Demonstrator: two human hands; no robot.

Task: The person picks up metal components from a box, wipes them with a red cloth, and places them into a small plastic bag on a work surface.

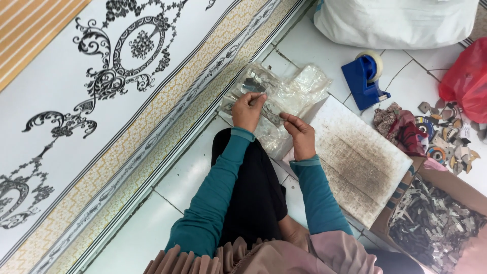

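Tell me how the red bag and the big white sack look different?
The white sack is much bigger than the red bag. The white sack lies at the top edge; the red bag sits at the right edge, beside small scraps. Both rest on the tiled floor, partly out of view.

Open tiled floor lies left of the seated person's knee, and a hand could pass there unobstructed. Directly ahead, crumpled clear plastic bags occupy the floor. To the right, a stained white board lies flat; beyond it a blue tape dispenser, a cardboard box of metal parts and a red bag block passage. A white sack closes the far side.
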